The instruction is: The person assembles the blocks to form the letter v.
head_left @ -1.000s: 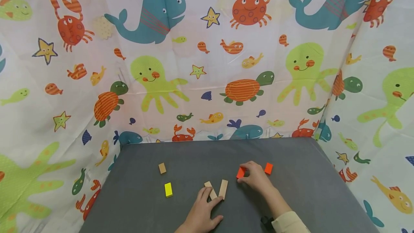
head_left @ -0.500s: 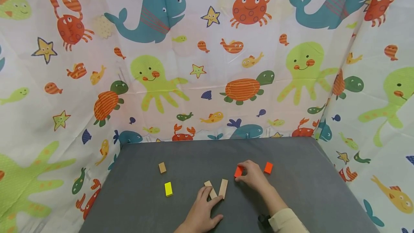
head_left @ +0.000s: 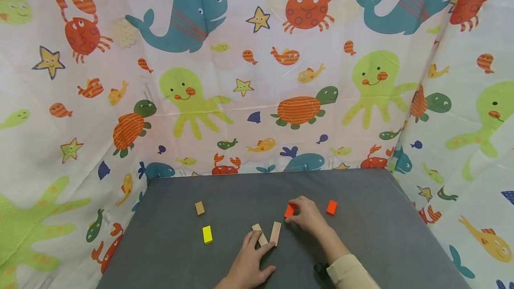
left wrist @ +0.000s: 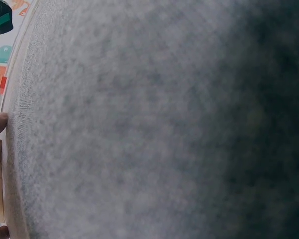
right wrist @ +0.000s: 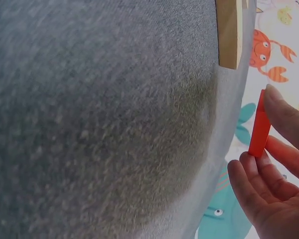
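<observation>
1. The red block (head_left: 289, 210) should handle light and stiff, probably painted wood: a little slick perhaps, hardly fragile. Its two short ends look the best places to take hold.
2. Its long axis lies roughly level and runs from near the person toward the back wall, far end tipped slightly right.
3. The block sits right of the right wooden block (head_left: 275, 234), near but apart, and seems raised off the worktop (head_left: 168, 258).
4. The right hand (head_left: 311, 217) has its grip on the red block, pinching it end to end, thumb at the near end and fingers at the far one.
5. The left hand (head_left: 246, 262) has a loose grip: fingers extended, touching the left wooden block (head_left: 263, 238) and the near end of the right one, thumb apart from both.
6. Those two wooden blocks form a V, opening away from the person; whether their near ends touch is hidden.
</observation>
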The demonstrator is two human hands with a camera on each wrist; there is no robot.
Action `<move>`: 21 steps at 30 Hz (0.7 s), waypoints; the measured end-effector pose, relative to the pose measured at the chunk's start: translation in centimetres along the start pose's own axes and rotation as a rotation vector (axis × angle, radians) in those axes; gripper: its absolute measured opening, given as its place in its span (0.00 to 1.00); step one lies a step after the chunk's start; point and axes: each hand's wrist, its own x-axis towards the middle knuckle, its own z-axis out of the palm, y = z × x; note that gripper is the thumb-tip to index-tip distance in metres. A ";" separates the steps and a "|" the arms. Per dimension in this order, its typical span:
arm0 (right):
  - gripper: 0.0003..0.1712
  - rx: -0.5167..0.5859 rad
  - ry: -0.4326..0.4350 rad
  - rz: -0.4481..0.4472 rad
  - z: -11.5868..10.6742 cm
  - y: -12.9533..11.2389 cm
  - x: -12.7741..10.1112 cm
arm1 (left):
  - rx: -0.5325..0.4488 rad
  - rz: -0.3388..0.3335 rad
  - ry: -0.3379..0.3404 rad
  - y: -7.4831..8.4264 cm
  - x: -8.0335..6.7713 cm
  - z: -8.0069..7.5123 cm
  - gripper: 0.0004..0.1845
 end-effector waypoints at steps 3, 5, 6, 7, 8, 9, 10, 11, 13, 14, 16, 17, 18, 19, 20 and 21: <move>0.34 0.002 0.003 -0.017 0.2 -0.3 0.3 | 0.003 -0.006 0.004 0.0 0.0 -0.1 0.32; 0.34 0.005 -0.001 -0.024 0.4 -0.4 0.5 | 0.016 0.000 0.008 -0.1 0.0 -0.1 0.32; 0.34 0.007 -0.003 -0.027 0.5 -0.4 0.5 | 0.022 0.005 0.013 -0.1 -0.1 -0.1 0.32; 0.34 0.012 -0.008 -0.025 0.6 -0.5 0.6 | 0.031 0.014 0.020 -0.2 -0.1 0.0 0.32; 0.34 0.013 -0.014 -0.027 0.7 -0.5 0.6 | 0.040 0.022 0.027 -0.2 -0.2 0.0 0.31; 0.34 0.014 -0.019 -0.032 0.8 -0.6 0.7 | 0.046 0.027 0.033 -0.2 -0.2 0.1 0.31; 0.34 0.016 -0.024 -0.034 0.9 -0.6 0.8 | 0.051 0.032 0.038 -0.3 -0.2 0.1 0.31; 0.34 0.015 -0.027 -0.037 1.1 -0.7 0.9 | 0.053 0.036 0.041 -0.3 -0.2 0.1 0.31; 0.34 0.018 -0.031 -0.045 1.3 -0.7 1.1 | 0.054 0.038 0.043 -0.3 -0.2 0.1 0.31; 0.34 0.017 -0.033 -0.049 1.4 -0.8 1.2 | 0.049 0.035 0.039 -0.3 -0.2 0.1 0.32; 0.35 0.019 -0.037 -0.053 1.6 -0.9 1.3 | 0.037 0.027 0.029 -0.2 -0.1 0.1 0.32; 0.35 0.020 -0.039 -0.054 1.7 -0.9 1.3 | 0.034 0.024 0.023 -0.2 -0.1 0.0 0.32; 0.35 0.022 -0.040 -0.055 1.8 -1.0 1.4 | 0.031 0.022 0.019 -0.2 -0.1 0.0 0.32; 0.35 0.023 -0.042 -0.054 1.8 -1.1 1.4 | 0.029 0.020 0.016 -0.2 -0.1 0.0 0.32; 0.35 0.022 -0.044 -0.050 1.9 -1.1 1.4 | 0.027 0.019 0.012 -0.2 -0.1 0.0 0.32; 0.35 0.023 -0.046 -0.048 2.0 -1.1 1.5 | 0.025 0.019 0.008 -0.2 -0.1 0.0 0.32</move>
